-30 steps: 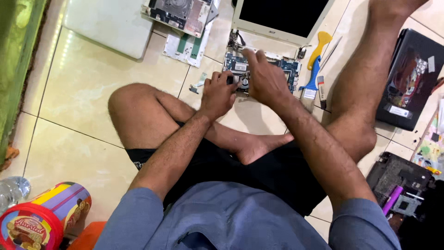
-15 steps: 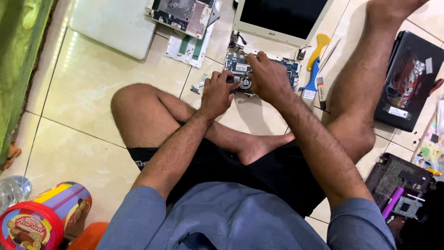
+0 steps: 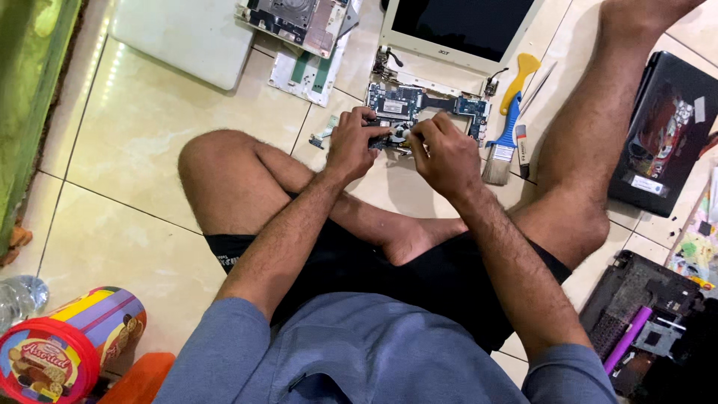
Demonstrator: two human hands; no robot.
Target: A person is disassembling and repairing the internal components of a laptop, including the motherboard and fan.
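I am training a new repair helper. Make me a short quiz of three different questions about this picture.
1. True or false: both hands rest on the circuit board.
2. What lies just right of the board? A) brush B) cup C) hammer
3. Fill in: the white screen panel lies ___ the board, farther from the person.

Key:
1. True: the left hand and right hand meet on its near edge.
2. A: the brush with a blue handle.
3. beyond

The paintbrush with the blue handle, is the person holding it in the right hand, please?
No, the paintbrush lies on the floor tiles beside the circuit board, while the right hand works at the board.
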